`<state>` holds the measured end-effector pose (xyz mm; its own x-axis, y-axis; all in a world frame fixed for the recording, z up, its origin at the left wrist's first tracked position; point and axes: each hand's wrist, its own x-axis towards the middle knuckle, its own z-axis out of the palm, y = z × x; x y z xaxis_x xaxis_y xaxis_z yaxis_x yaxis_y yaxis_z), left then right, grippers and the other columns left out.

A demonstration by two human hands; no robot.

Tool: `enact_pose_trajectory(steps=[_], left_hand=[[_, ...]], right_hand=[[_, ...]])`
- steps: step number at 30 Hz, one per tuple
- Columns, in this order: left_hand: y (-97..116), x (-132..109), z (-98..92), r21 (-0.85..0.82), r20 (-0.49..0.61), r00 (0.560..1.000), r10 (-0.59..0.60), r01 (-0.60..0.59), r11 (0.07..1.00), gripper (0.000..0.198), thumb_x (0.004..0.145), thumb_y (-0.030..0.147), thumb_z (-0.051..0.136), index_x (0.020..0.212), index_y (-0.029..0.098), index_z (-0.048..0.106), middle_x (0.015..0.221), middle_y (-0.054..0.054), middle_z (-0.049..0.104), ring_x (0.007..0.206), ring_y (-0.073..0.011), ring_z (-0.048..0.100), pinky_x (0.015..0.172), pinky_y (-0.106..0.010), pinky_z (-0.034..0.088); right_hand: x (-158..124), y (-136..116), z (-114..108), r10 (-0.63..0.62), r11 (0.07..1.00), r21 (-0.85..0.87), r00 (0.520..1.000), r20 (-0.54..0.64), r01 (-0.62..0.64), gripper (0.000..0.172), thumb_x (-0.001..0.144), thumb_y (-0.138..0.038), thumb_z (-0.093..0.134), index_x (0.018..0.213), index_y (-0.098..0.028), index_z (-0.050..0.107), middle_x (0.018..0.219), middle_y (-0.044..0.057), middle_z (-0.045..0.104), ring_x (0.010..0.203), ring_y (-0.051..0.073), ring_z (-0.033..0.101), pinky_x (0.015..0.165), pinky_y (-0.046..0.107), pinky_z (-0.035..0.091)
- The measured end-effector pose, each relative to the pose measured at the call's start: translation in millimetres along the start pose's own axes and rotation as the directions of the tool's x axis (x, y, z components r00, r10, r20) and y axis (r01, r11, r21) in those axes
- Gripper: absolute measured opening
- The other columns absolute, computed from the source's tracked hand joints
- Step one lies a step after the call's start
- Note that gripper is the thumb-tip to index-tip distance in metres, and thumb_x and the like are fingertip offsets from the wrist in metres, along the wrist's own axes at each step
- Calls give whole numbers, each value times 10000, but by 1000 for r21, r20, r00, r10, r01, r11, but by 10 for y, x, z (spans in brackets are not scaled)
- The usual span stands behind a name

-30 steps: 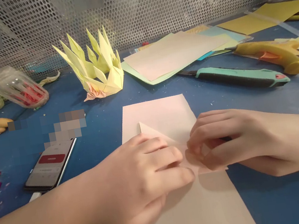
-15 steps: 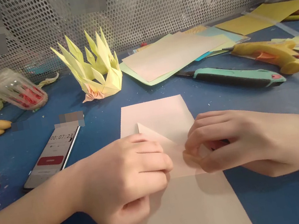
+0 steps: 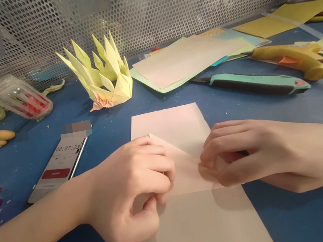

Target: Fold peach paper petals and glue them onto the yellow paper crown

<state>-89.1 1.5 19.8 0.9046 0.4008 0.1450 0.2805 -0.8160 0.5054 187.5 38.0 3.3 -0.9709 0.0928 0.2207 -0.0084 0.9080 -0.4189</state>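
Observation:
A pale pink sheet of paper (image 3: pixel 204 222) lies flat in the middle before me. On it is a folded pink paper (image 3: pixel 186 175) with a slanted upper edge and a pointed corner at the left. Curled over its left side, my left hand (image 3: pixel 132 184) has the fingers bent and the thumb tucked below. My right hand (image 3: pixel 242 152) is closed at its right side, fingertips and thumb pressed together on the paper. Both hands hide parts of its edges.
A phone (image 3: pixel 59 160) showing a timer lies left. Behind stand a yellow-green folded-paper crown (image 3: pixel 110 80) and a tilted clear jar (image 3: pixel 20 98). Farther right are stacked paper sheets (image 3: pixel 182 59), a turquoise-and-black tool (image 3: pixel 257 81) and a yellow glue gun (image 3: pixel 294 58). Perforated metal (image 3: pixel 166 3) borders the back.
My left hand has shifted slightly left and its fingers have curled more, with the thumb drawn in. The right hand and the paper stay nearly in place.

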Motion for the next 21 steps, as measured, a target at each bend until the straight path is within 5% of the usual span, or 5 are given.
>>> enact_pose_trajectory(steps=[5,11,15,21], left_hand=[[-13,-15,53,-30,19,998,-63,64,998,202,554,57,507,581,202,368,678,-2,535,644,-165,440,640,-349,367],[-15,10,37,-107,62,978,-198,204,973,277,710,131,648,685,216,386,734,29,545,706,-149,492,744,-315,409],[-30,13,44,-160,6,956,-295,292,943,271,793,163,705,931,227,481,937,31,586,818,-133,542,777,-257,452],[-65,-6,147,-60,-202,935,-291,285,957,588,750,254,803,1222,180,460,1193,-46,570,1041,-185,567,913,-289,453]], right_hand=[[17,-18,-5,58,998,26,998,1,-58,425,762,76,385,971,-218,611,1024,49,691,915,164,619,791,308,490],[21,-33,58,276,958,131,943,-187,-255,162,917,-174,576,1065,-230,613,1134,87,636,997,181,665,790,270,559],[16,-37,116,409,910,137,901,-144,-391,404,855,-413,731,1209,-270,596,1251,87,611,1059,226,659,784,303,583],[56,-63,120,578,790,311,811,-90,-528,174,917,-402,651,1045,-285,667,880,7,652,653,125,562,532,238,452]])
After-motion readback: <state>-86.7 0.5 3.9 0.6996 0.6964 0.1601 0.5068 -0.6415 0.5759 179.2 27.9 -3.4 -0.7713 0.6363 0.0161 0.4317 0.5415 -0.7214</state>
